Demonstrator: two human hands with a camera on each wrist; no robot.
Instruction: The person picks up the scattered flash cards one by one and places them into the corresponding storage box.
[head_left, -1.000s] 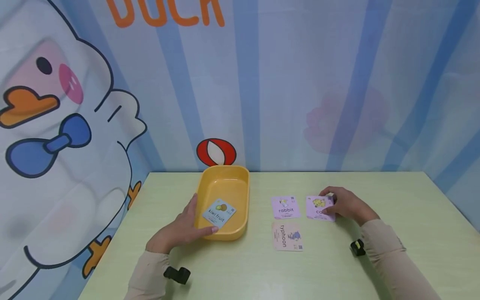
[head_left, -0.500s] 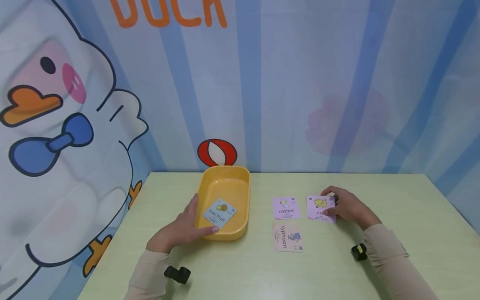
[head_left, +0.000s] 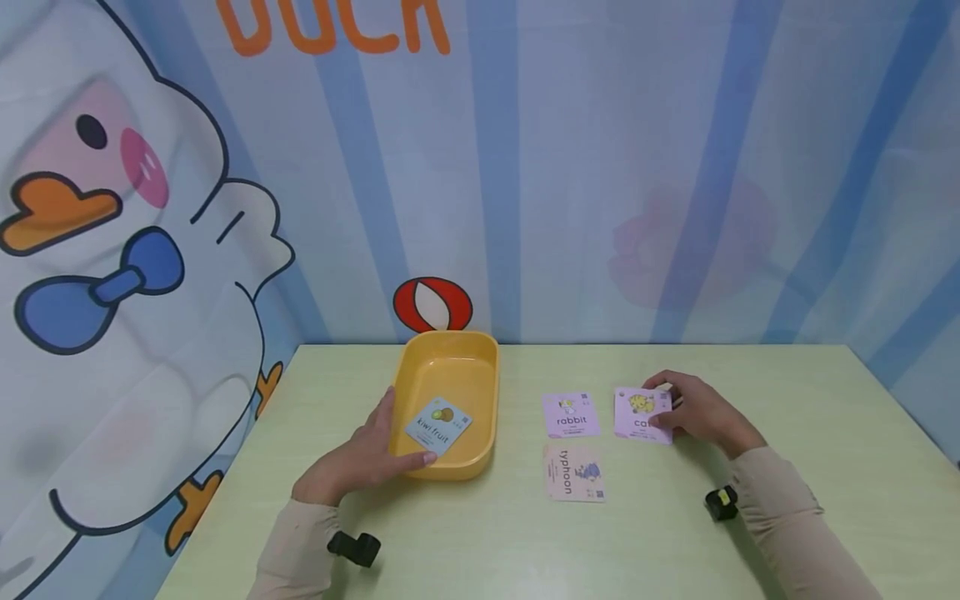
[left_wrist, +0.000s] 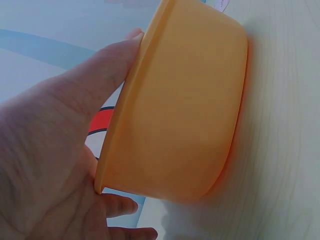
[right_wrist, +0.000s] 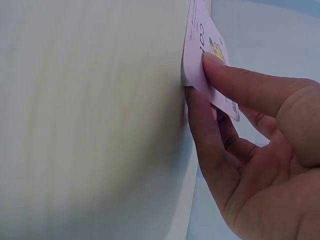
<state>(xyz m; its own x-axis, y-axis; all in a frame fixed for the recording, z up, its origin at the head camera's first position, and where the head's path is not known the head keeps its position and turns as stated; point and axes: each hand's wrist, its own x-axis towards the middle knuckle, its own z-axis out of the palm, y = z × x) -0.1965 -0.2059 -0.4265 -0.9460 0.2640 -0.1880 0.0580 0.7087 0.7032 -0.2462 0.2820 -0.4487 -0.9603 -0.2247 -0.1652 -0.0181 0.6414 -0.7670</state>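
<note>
My right hand (head_left: 697,414) pinches the right edge of a purple cat flashcard (head_left: 637,414). In the right wrist view the thumb lies on the printed face of the card and a finger is tucked beneath; its gripped edge is raised and tilted. At the near left corner of a yellow plastic tub (head_left: 487,400), my left hand (head_left: 360,458) holds the rim, thumb over the near edge and fingers along the left side. A kiwi fruit flashcard (head_left: 438,426) lies inside the tub. Between tub and right hand lie a rabbit flashcard (head_left: 572,415) and a typhoon flashcard (head_left: 574,473).
The pale wood-grain table (head_left: 525,550) ends at a blue striped backdrop (head_left: 570,167) printed with a large duck (head_left: 150,375). The tub stands near the table's back edge. A small black camera (head_left: 722,503) is worn at the right wrist, another (head_left: 355,549) at the left.
The cat card's edge has risen slightly, and more of its printed word shows. My right hand has shifted a little to the right. The left hand and tub hold still.
</note>
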